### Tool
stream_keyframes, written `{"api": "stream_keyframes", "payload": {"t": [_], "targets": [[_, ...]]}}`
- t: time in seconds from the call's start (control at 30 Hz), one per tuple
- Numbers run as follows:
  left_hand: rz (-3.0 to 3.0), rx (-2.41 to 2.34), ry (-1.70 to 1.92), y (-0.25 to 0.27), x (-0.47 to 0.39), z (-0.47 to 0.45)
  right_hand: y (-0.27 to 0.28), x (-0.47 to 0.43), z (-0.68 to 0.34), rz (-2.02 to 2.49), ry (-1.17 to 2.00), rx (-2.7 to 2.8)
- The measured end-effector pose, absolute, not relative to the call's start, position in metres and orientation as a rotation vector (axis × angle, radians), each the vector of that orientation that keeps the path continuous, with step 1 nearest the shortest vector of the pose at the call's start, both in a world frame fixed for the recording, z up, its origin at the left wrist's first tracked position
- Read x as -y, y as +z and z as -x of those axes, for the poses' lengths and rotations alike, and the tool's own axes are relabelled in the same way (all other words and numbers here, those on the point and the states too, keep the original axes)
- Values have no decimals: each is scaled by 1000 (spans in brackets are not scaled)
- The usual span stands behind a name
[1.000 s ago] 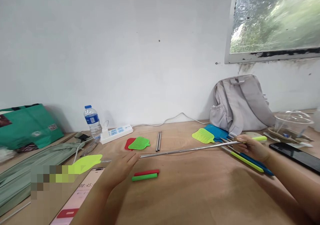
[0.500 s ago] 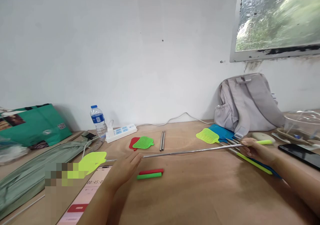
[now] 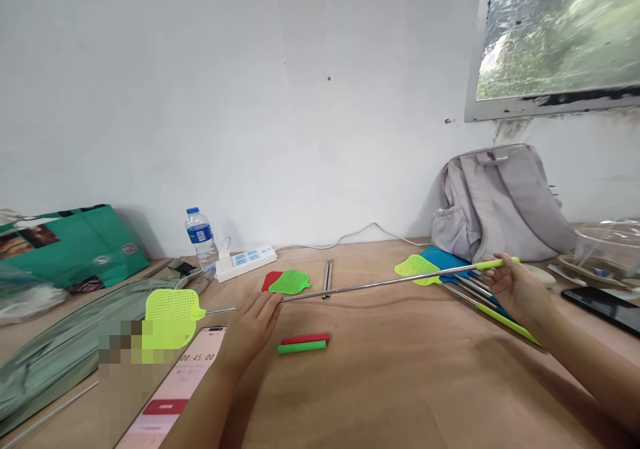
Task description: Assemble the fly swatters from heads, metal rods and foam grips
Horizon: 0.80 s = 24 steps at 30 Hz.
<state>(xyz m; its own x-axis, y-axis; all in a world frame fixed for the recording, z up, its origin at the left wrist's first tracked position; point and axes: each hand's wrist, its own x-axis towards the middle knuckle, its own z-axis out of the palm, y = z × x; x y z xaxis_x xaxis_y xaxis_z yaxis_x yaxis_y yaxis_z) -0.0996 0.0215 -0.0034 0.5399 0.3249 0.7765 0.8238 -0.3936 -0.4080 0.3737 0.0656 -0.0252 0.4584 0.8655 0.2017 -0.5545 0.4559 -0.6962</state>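
A long fly swatter lies across my front, its thin metal rod (image 3: 370, 285) drawn out and its yellow-green mesh head (image 3: 173, 304) at the left. My left hand (image 3: 254, 324) is closed over the rod near that head; the fingertips' undersides are hidden. At the other end, my right hand (image 3: 517, 296) pinches the yellow-green handle (image 3: 487, 264), which is raised above the table. Beneath the right hand lie more fly swatters, with a yellow-green head (image 3: 417, 269) and a blue head (image 3: 445, 260). A green mesh head (image 3: 289, 281) overlaps a red one (image 3: 271, 279).
A red tube (image 3: 306, 338) and a green tube (image 3: 301, 348) lie mid-table, with two metal rods (image 3: 327, 278) farther back. A phone (image 3: 185, 376) is by my left forearm. Behind are a bottle (image 3: 201, 236), a power strip (image 3: 247, 262) and a grey backpack (image 3: 505, 202).
The swatter has slid left and its handle end has risen with my right hand. Its mesh head has turned to show more of its face. The view has shifted slightly.
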Motion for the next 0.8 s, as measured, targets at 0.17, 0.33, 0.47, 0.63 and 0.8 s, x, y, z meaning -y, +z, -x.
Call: {"api": "stream_keyframes", "payload": {"t": [0.17,0.33,0.47,0.63,0.8], "targets": [[1869,927,-783,-1,-20,93,-27,-67,-376,616,869,571],[1577,1044,-978,-3,-20,92,-28,-71,-379,660,827,486],[1550,1054,-1001,-9,-19,92,-31,-74,-386,675,810,399],[1870,1262,-1245,-10,-21,90,-34,-78,-394,679,796,318],[1912,1506,-2503,-8,-34,94,-33,-79,-406,683,775,293]]}}
